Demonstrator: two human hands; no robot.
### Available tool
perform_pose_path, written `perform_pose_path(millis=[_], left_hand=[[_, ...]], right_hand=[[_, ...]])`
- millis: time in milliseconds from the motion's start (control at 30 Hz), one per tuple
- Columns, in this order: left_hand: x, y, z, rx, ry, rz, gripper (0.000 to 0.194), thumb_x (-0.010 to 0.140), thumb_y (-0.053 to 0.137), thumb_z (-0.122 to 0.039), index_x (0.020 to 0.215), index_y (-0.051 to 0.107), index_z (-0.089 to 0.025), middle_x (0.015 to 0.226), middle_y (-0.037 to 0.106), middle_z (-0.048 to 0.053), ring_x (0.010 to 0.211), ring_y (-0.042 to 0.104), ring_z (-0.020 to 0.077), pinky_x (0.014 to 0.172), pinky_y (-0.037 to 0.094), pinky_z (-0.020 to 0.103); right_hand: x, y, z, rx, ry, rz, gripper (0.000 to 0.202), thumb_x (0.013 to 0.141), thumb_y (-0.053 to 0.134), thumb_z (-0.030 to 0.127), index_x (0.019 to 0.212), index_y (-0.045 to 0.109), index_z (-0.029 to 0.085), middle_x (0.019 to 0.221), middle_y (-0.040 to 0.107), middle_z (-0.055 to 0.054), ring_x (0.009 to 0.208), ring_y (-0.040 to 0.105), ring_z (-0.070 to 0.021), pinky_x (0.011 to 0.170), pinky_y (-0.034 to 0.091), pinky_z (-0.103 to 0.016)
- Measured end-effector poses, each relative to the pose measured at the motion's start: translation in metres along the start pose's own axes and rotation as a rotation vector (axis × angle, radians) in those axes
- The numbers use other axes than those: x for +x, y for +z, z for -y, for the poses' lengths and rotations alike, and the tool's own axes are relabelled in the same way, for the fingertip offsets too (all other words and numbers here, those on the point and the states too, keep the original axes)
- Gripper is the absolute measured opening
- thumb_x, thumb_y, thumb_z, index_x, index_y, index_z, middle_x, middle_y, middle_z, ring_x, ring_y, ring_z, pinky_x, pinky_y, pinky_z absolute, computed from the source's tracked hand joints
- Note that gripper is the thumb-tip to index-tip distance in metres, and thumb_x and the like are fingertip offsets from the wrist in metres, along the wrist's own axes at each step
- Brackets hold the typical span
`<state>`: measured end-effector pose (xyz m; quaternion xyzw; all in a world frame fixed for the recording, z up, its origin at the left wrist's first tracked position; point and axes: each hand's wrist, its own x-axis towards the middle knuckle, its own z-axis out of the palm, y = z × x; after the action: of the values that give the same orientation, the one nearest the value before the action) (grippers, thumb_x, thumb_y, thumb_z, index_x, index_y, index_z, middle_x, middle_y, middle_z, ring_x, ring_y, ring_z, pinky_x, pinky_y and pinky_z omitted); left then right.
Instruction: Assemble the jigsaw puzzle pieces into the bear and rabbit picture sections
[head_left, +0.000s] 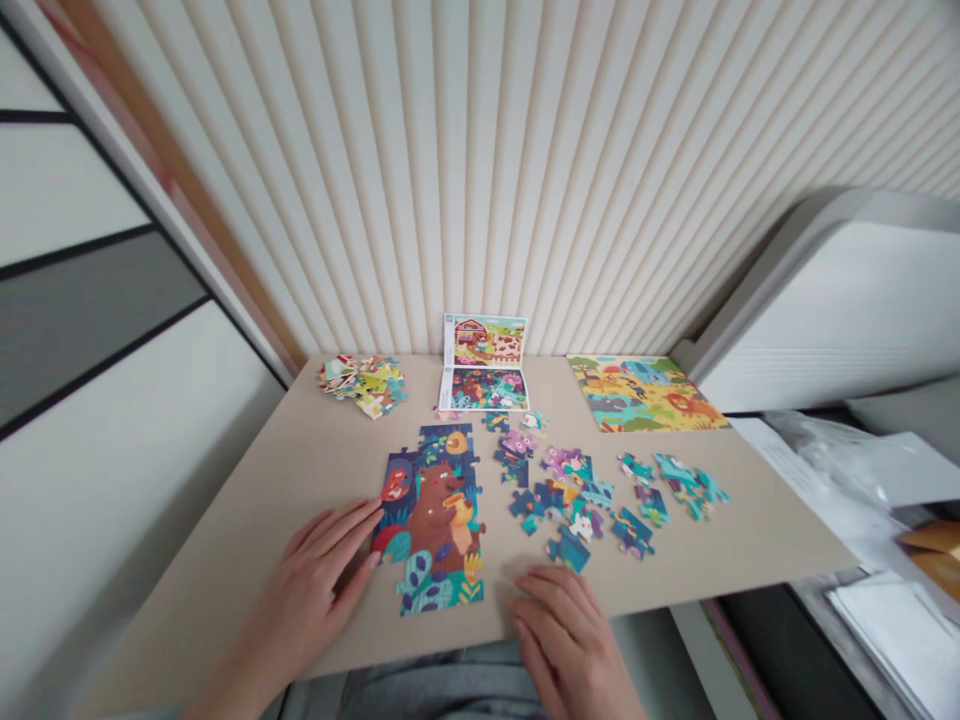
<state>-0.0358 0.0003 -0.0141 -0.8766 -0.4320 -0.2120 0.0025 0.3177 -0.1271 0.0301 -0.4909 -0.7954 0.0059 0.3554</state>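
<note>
The left hand (322, 575) is lying open — fingers close together, thumb apart — and its fingertips are touching the left edge of the bear puzzle (439, 520), which is lying partly joined on the table (262, 480). The right hand (562, 630) is resting loosely curled near the table's front edge, just below the loose pieces (570, 550); whether it is pinching anything, I cannot tell. Far right, a clear plastic bag (829, 460) is lying crumpled, its contents too blurred to tell.
</note>
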Motion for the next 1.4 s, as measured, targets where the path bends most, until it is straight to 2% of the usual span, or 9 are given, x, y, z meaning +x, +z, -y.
perform_pose_path(millis=[233, 300, 400, 500, 567, 800, 967, 1167, 1400], left_hand=[[-0.002, 0.005, 0.006, -0.031, -0.011, -0.030, 0.051, 0.102, 0.062, -0.044, 0.150, 0.059, -0.027, 0.151, 0.066, 0.007, 0.137, 0.063, 0.0293, 0.119, 0.049, 0.049], [-0.001, 0.003, 0.006, -0.037, -0.012, -0.030, 0.052, 0.101, 0.063, -0.045, 0.149, 0.060, -0.028, 0.149, 0.067, 0.007, 0.136, 0.064, 0.0297, 0.118, 0.050, 0.049], [0.001, 0.000, 0.005, -0.033, -0.013, -0.036, 0.055, 0.098, 0.066, -0.049, 0.148, 0.062, -0.027, 0.148, 0.068, 0.007, 0.135, 0.065, 0.0303, 0.117, 0.052, 0.048], [0.002, -0.001, 0.004, -0.027, -0.006, -0.040, 0.056, 0.097, 0.068, -0.051, 0.146, 0.063, -0.026, 0.147, 0.069, 0.008, 0.133, 0.066, 0.0301, 0.116, 0.052, 0.047], [0.002, -0.002, 0.004, -0.021, -0.002, -0.041, 0.055, 0.096, 0.068, -0.050, 0.146, 0.063, -0.026, 0.146, 0.069, 0.008, 0.133, 0.066, 0.0300, 0.115, 0.052, 0.046], [-0.001, 0.001, 0.010, -0.003, 0.036, -0.019, 0.061, 0.097, 0.069, -0.048, 0.153, 0.054, -0.027, 0.150, 0.066, 0.007, 0.136, 0.062, 0.0310, 0.116, 0.050, 0.049], [-0.004, 0.004, 0.014, -0.002, 0.033, -0.014, 0.063, 0.097, 0.068, -0.050, 0.154, 0.053, -0.028, 0.151, 0.065, 0.007, 0.137, 0.062, 0.0321, 0.116, 0.050, 0.050], [-0.008, 0.011, 0.020, -0.009, 0.031, -0.036, 0.063, 0.095, 0.067, -0.054, 0.152, 0.055, -0.030, 0.150, 0.066, 0.007, 0.135, 0.063, 0.0330, 0.116, 0.050, 0.050], [-0.010, 0.016, 0.022, -0.022, 0.027, -0.035, 0.064, 0.094, 0.068, -0.054, 0.152, 0.053, -0.031, 0.150, 0.065, 0.007, 0.136, 0.062, 0.0340, 0.116, 0.049, 0.052]], right_hand=[[-0.061, -0.054, -0.074, -0.278, 0.318, -0.135, 0.024, 0.102, 0.062, 0.023, 0.123, 0.075, 0.027, 0.121, 0.078, -0.010, 0.117, 0.072, -0.0309, 0.099, 0.061, -0.051], [-0.069, -0.062, -0.091, -0.345, 0.405, -0.164, 0.023, 0.104, 0.061, 0.030, 0.122, 0.074, 0.026, 0.122, 0.078, -0.011, 0.116, 0.072, -0.0319, 0.101, 0.059, -0.053], [-0.075, -0.066, -0.108, -0.417, 0.527, -0.157, 0.040, 0.105, 0.058, 0.045, 0.137, 0.067, 0.023, 0.127, 0.075, -0.015, 0.116, 0.071, -0.0336, 0.104, 0.056, -0.055], [-0.077, -0.063, -0.118, -0.438, 0.598, -0.064, 0.063, 0.100, 0.061, 0.062, 0.150, 0.056, 0.024, 0.134, 0.072, -0.015, 0.122, 0.068, -0.0358, 0.106, 0.054, -0.057], [-0.077, -0.060, -0.123, -0.435, 0.615, -0.027, 0.068, 0.098, 0.062, 0.066, 0.152, 0.054, 0.025, 0.137, 0.071, -0.014, 0.125, 0.067, -0.0358, 0.107, 0.054, -0.057], [-0.074, -0.056, -0.126, -0.411, 0.572, -0.058, 0.051, 0.103, 0.058, 0.055, 0.145, 0.062, 0.028, 0.133, 0.073, -0.012, 0.122, 0.069, -0.0316, 0.104, 0.056, -0.051], [-0.085, -0.068, -0.136, -0.408, 0.575, -0.114, 0.044, 0.106, 0.053, 0.050, 0.139, 0.068, 0.025, 0.136, 0.073, -0.012, 0.124, 0.069, -0.0307, 0.108, 0.056, -0.051], [-0.098, -0.093, -0.161, -0.458, 0.645, -0.153, 0.047, 0.106, 0.052, 0.053, 0.133, 0.072, 0.020, 0.130, 0.075, -0.015, 0.119, 0.070, -0.0322, 0.106, 0.055, -0.051], [-0.084, -0.101, -0.189, -0.577, 0.781, -0.145, 0.062, 0.100, 0.057, 0.065, 0.140, 0.068, 0.019, 0.134, 0.074, -0.015, 0.125, 0.064, -0.0386, 0.110, 0.049, -0.057]])
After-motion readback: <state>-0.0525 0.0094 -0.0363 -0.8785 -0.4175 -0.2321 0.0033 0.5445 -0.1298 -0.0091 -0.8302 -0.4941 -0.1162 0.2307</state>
